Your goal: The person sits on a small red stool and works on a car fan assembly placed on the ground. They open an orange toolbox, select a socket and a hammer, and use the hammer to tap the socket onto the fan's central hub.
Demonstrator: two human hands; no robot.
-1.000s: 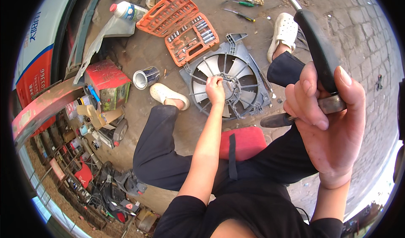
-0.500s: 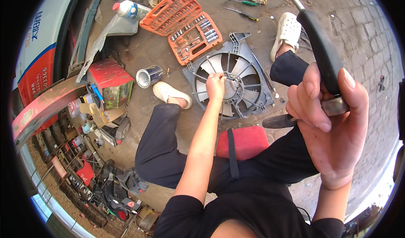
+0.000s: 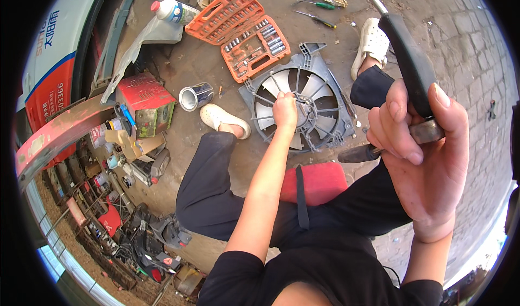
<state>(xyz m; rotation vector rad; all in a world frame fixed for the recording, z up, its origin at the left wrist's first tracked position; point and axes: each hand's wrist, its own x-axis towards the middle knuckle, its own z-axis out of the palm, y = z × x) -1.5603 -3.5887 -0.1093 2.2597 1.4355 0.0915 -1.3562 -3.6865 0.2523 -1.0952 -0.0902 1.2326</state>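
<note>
Fan assembly (image 3: 307,114): on the ground between the person's two pale shoes (image 3: 216,117), grey frame, light blades. Left hand (image 3: 284,111): over the fan beside its hub, fingers drawn together; cannot tell whether they pinch anything. Right hand (image 3: 420,149): raised nearer the camera, right of the fan, curled round a black-handled tool (image 3: 409,62) with a metal shaft; a dark tapered piece (image 3: 358,154) juts from the same grip. Red pad (image 3: 325,184): near side of fan. Orange socket case (image 3: 242,77): open, just beyond fan, leftward. Tin (image 3: 203,93): left of fan. Screwdrivers (image 3: 325,5): beyond fan, well apart
</note>
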